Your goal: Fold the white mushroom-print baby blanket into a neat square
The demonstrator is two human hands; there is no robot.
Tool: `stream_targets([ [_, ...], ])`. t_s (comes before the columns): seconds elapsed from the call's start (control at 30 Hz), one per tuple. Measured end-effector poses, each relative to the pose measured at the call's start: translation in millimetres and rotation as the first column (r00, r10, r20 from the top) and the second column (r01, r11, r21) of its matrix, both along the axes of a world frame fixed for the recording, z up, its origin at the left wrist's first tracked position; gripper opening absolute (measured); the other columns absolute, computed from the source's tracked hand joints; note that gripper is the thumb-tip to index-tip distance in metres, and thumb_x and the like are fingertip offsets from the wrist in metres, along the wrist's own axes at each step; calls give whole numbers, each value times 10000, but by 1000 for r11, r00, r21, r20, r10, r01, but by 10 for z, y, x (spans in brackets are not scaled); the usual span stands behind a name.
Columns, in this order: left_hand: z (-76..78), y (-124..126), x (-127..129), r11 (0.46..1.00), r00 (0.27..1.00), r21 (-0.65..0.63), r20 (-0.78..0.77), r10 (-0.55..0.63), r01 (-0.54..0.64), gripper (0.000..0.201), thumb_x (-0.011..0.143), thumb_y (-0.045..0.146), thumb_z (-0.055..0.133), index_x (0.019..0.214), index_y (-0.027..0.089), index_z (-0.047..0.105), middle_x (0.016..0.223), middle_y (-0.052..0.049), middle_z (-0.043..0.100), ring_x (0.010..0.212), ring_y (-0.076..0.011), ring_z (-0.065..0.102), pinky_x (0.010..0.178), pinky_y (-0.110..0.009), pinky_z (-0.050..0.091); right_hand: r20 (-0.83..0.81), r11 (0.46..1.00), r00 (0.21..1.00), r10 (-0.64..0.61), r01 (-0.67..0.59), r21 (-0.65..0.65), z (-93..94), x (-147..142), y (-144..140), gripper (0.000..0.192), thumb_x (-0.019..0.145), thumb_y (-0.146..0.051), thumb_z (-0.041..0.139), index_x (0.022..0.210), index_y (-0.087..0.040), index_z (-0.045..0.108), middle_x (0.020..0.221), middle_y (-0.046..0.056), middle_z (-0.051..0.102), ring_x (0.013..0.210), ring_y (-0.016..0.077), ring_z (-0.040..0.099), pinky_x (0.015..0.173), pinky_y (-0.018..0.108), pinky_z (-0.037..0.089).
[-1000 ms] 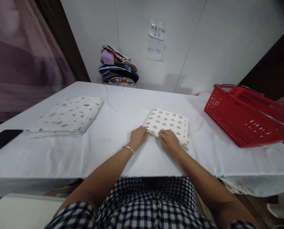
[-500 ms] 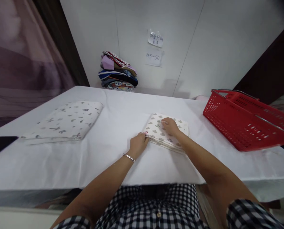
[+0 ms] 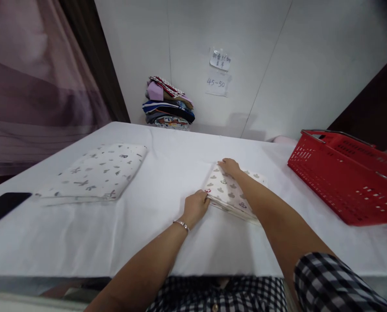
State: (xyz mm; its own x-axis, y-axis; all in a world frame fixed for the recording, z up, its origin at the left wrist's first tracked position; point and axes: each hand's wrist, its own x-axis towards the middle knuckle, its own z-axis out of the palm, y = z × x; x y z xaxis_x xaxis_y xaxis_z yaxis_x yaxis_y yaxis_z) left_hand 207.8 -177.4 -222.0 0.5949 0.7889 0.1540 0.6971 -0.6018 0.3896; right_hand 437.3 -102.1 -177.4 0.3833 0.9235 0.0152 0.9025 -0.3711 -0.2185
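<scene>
A folded white cloth [image 3: 227, 191] with a grey mushroom-like print lies on the white-covered table, several layers thick. My left hand [image 3: 195, 209], a silver bracelet at its wrist, pinches the near left corner beside a small red mark. My right hand [image 3: 231, 167] reaches across to the far left corner, its bent fingers closed over the edge there. The right forearm hides part of the cloth's right side. Further left, apart from both hands, is a larger folded white cloth [image 3: 104, 170] with a scattered grey print.
A red plastic basket [image 3: 349, 177] with metal handles stands on the table's right side. At the left edge lies a black flat object [image 3: 7, 204]. Behind the table is a pile of folded fabrics [image 3: 169, 108] against the wall, near two paper notes [image 3: 217, 83].
My right hand has moved from the top of the cloth to its far left corner. My left hand keeps hold of the near left corner. The camera view has shifted slightly.
</scene>
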Motion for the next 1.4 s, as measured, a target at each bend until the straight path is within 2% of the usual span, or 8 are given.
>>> stream_targets([
  [0.1,-5,14,-6,1000,1000,-9,16,-12,12,184,852,251,426,790,200,592,864,-12,619,764,-131,570,622,-245,371,-18,999,999,-36,36,-17,-52,19,102,347,857,-434,442,997,-179,632,1064,95,646,974,214,582,786,282,414],
  [0.3,8,35,-26,998,998,-15,36,-52,53,169,827,236,443,736,195,579,813,-3,607,708,-117,554,575,-241,332,-10,998,998,-60,60,13,-140,73,246,224,846,-273,456,946,-181,634,1002,79,662,933,190,587,729,248,411],
  [0.6,106,8,-100,994,994,18,-11,-110,110,157,830,247,435,751,201,562,818,-8,605,721,-128,550,591,-260,333,-10,995,995,-100,100,16,-277,162,368,243,850,-284,433,934,-180,636,1014,82,657,957,206,582,733,264,422],
  [0.77,105,16,-123,991,991,24,-32,-131,132,167,835,244,424,753,200,563,818,-18,601,721,-135,547,582,-269,328,-5,995,995,-96,96,-4,-308,196,404,260,851,-284,427,942,-169,641,1046,98,651,968,221,583,739,277,420],
  [0.93,71,41,-115,994,994,-18,-10,-111,111,138,809,232,445,735,202,557,821,-4,603,716,-125,543,566,-252,316,15,1000,1000,-23,23,-4,-249,177,335,278,884,-303,395,954,-176,633,1012,87,662,935,205,590,733,264,411],
  [1.2,107,35,-111,994,994,-40,10,-105,105,153,803,238,434,695,200,537,764,7,580,660,-115,521,545,-258,300,131,997,988,76,-76,-3,-167,270,-24,436,933,-426,291,977,-139,617,1045,144,627,986,229,555,790,287,395],
  [1.4,117,-2,-124,985,985,20,24,-171,171,172,805,246,422,677,197,526,743,-8,576,670,-125,503,601,-261,325,194,995,979,67,-50,-92,-214,379,-80,519,939,-480,230,997,-142,620,988,139,655,925,224,587,762,292,402],
])
